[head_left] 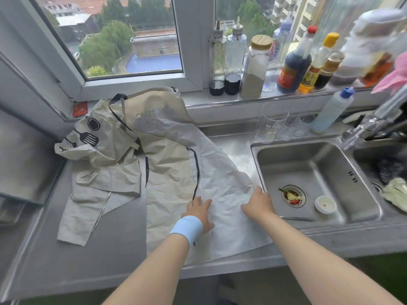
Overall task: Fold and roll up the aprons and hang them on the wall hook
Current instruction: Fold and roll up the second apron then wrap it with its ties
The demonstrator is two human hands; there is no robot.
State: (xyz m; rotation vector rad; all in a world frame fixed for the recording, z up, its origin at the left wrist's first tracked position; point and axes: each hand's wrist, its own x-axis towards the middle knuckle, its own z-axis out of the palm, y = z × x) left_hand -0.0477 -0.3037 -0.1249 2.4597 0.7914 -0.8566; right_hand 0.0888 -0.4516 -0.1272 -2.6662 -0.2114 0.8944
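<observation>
A beige apron point(167, 168) with black straps lies spread on the steel counter, its bib toward the window and its pale right half folded over white side up. A second beige apron point(97, 164) printed with black kitchen utensils lies crumpled to its left. My left hand point(199, 213), with a light blue wristband, rests flat on the white fold near its lower edge. My right hand point(257, 204) presses on the same fold beside the sink rim, fingers spread. No wall hook is in view.
A steel sink point(317, 164) with a strainer of food scraps and a small white lid sits right of the aprons. Glasses point(272, 123) and a squeeze bottle stand behind it. Several bottles line the windowsill point(198, 99). A tap point(372, 122) reaches in from the right.
</observation>
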